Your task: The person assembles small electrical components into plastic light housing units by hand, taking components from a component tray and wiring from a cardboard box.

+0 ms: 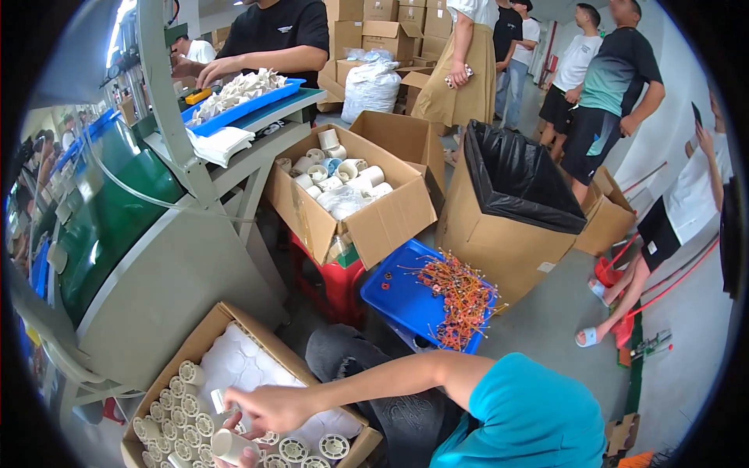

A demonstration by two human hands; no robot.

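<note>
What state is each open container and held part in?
White cup: held in left fingers
Lower carton: open, partly filled with white spools
Upper carton: open, filled
Tall carton: open, lined with black bag
Lower blue tray: partly covered by orange wires
Bench tray: heaped

No wording or number can be read with certainty; the print in view is small or blurred. The black T-shirt (273, 39) of the person at the tabletop (309, 98) bears a small pale line of print on the chest. A plain white label (546, 267) sits low on the tall carton (488, 249) with the black liner, its content too small to tell. Black shorts (659, 240) at the right carry a small white mark, also illegible.
</note>
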